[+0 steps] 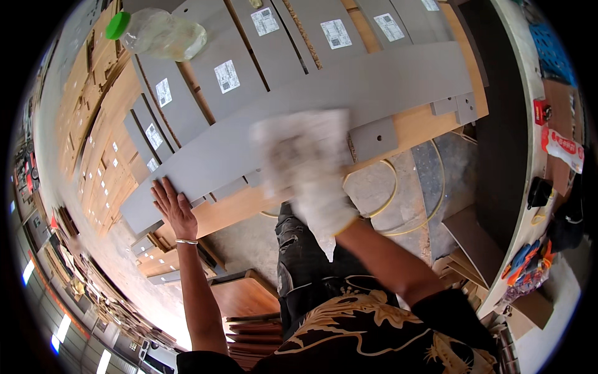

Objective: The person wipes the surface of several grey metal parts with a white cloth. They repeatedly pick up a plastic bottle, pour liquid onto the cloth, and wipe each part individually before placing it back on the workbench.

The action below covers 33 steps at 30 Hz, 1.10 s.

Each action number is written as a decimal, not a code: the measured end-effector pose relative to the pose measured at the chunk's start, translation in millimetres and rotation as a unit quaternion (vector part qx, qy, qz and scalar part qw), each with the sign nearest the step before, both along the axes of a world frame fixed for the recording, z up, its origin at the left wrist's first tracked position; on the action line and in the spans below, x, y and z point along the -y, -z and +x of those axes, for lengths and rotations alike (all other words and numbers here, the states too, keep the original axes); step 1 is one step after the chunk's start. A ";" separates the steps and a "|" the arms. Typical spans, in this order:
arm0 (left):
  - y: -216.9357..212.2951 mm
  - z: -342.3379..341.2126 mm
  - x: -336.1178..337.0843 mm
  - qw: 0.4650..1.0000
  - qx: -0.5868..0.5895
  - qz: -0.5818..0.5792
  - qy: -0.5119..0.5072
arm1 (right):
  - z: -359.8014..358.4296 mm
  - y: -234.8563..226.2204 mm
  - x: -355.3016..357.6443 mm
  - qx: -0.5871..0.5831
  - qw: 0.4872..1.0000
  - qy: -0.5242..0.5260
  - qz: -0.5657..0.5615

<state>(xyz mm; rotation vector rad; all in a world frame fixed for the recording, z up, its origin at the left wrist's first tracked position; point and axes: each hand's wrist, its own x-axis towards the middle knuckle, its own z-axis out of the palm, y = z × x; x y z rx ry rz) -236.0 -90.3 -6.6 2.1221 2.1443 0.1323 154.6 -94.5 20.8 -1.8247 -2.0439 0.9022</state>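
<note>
A long grey panel (386, 84) lies across a stack of other grey boards on a wooden bench. My left hand (172, 207), bare with a thin bracelet at the wrist, rests flat with fingers spread on the panel's near left end. My right hand (324, 196) wears a white glove and presses a white cloth (299, 140) onto the panel's middle; the hand and cloth are blurred with motion.
Several grey boards with white labels (227, 76) lie under the panel. A clear plastic bottle with a green cap (159, 32) lies at the top left. A yellow hose (392, 187) loops on the floor. A cluttered worktop (529, 156) runs along the right. Wooden boards are stacked at the left.
</note>
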 end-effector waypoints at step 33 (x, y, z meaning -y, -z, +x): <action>-45.6 165.0 142.4 0.922 0.380 -0.074 0.019 | -317.6 -3.5 -57.8 -0.034 0.853 -0.504 0.132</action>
